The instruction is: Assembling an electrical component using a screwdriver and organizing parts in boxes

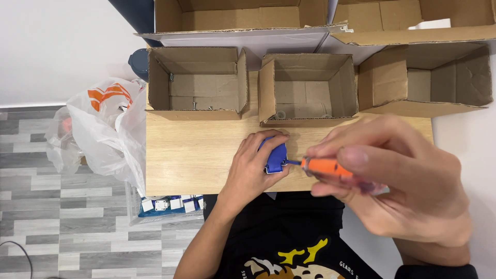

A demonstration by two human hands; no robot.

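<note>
My left hand [253, 168] grips a small blue plastic part [275, 156] and holds it down on the wooden table [191, 155]. My right hand [398, 178] is raised close to the camera and holds an orange-handled screwdriver [325, 169]. The screwdriver's thin tip points left and meets the right side of the blue part. Most of the part is hidden under my left fingers.
Three open cardboard boxes stand along the table's far edge: left [195, 82], middle [308, 89] and right [426, 77]; the left one holds a few screws. Larger boxes [232, 18] sit behind. A white plastic bag [106, 129] and a clear bin of small blue-and-white parts [165, 206] are on the left.
</note>
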